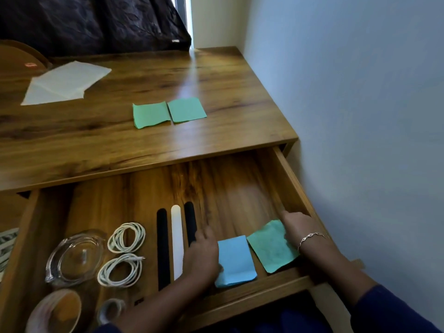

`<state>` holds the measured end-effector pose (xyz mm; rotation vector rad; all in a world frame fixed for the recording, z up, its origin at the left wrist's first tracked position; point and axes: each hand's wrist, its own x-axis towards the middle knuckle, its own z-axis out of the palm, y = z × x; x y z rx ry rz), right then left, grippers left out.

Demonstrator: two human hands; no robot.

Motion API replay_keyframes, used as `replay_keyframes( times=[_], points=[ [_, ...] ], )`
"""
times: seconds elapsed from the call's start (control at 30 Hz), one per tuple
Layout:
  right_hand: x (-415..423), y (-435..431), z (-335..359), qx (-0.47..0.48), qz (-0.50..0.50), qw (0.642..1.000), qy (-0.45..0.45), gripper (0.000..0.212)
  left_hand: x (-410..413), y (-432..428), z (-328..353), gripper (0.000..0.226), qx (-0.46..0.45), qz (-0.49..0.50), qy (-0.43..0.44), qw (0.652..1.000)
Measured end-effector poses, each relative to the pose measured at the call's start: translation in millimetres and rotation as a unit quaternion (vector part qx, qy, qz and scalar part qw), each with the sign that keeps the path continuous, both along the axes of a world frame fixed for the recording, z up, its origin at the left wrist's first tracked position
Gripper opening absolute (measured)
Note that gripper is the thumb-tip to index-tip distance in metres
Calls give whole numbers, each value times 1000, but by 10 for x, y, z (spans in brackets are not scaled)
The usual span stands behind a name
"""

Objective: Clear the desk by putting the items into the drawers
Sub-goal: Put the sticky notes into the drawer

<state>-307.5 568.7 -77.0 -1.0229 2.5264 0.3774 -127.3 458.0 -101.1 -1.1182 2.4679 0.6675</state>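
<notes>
The open wooden drawer (pixel 292 179) sits under the desk top (pixel 216 75). Inside it, near the front, lie a blue stack of notes (pixel 236 260) and a green stack of notes (pixel 271 246), which is tilted. My left hand (pixel 204 255) lies flat with straight fingers beside the blue notes, its thumb touching their left edge. At the green notes' right edge, which looks crumpled, my right hand (pixel 298 227) pinches the stack. Two more green note stacks (pixel 168 111) and white paper sheets (pixel 64 82) lie on the desk top.
The drawer's left part holds two black strips and a white strip (pixel 177 241), two coiled white cables (pixel 126 236), a glass dish (pixel 77 258) and tape rolls (pixel 57 311). A white wall (pixel 360 116) stands close on the right. Dark fabric hangs behind the desk.
</notes>
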Motion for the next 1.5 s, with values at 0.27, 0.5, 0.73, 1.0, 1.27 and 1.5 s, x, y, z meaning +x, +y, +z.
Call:
replay_keyframes(
  times=[0.27, 0.5, 0.73, 1.0, 1.27, 1.5],
  points=[
    [138, 46, -111, 16, 206, 974, -97, 64, -33, -108, -130, 87, -48, -357, 27, 933],
    [143, 152, -209, 54, 193, 974, -108, 70, 44, -68, -262, 76, 28, -406, 39, 913],
    [125, 125, -236, 61, 202, 973, -90, 62, -8, -72, -303, 75, 37, -409, 50, 910],
    [97, 73, -223, 88, 226, 967, -80, 58, 28, -78, -329, 73, 43, -395, 70, 915],
    [-10, -123, -107, -95, 204, 974, -35, 19, 25, -292, -79, 59, -47, -269, 193, 943],
    [-244, -991, 328, -326, 207, 921, -44, 38, -74, -1339, 327, 27, -182, 31, 424, 887]
  ],
)
